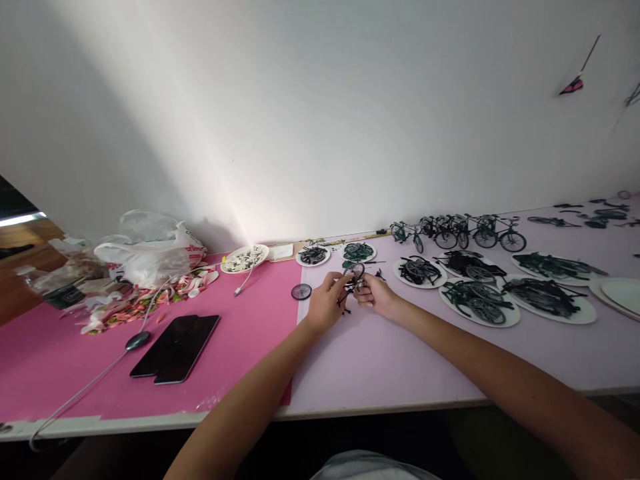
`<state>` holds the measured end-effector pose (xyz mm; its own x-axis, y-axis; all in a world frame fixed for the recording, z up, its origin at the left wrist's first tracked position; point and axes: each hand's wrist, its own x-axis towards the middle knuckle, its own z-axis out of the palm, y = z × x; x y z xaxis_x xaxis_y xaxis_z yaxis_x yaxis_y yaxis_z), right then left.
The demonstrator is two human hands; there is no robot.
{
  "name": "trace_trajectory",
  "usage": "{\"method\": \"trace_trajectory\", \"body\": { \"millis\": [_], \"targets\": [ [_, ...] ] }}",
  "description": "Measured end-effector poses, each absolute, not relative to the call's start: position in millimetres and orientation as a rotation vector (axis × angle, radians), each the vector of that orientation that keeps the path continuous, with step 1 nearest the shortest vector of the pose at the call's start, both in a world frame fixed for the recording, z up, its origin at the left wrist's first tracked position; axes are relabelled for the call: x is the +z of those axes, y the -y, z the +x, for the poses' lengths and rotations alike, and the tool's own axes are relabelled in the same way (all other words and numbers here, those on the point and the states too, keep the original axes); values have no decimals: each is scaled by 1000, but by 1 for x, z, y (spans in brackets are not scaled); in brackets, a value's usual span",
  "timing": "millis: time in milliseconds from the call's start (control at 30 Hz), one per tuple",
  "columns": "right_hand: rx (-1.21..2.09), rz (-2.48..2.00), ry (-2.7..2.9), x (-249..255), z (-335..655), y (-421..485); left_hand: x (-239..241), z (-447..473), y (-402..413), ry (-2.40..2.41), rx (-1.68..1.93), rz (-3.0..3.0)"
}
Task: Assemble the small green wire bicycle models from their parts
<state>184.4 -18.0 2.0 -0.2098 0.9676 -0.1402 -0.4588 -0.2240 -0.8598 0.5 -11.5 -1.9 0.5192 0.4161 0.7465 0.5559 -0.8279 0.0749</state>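
Both my hands meet over the lilac part of the table, around a partly built black model bicycle [355, 271]. My left hand [327, 303] grips it from the left, fingers pinched on its dark frame. From the right, my right hand [374, 293] holds the same model with thumb and fingers closed. One spoked wheel shows above the fingertips; much of the rest is hidden by my fingers. A loose black wheel [301, 291] lies left of my left hand. Small plates of black parts [313, 255] and green parts [358, 251] stand just behind my hands.
Several finished model bicycles [460, 232] stand along the wall at right, behind oval plates [480, 320] of frames and wheels. To the left lie two dark phones or tablets [175, 348], a cable with a mouse-like puck [138, 341], plastic bags [150, 253] and a plate of pale pieces [245, 268].
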Motion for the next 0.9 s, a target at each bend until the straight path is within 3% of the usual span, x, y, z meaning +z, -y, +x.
{"method": "trace_trajectory", "body": {
  "millis": [900],
  "targets": [
    [1717, -851, 903, 10, 181, 24, 0, -1, 12, 919, -1204, -2583]
  ]
}}
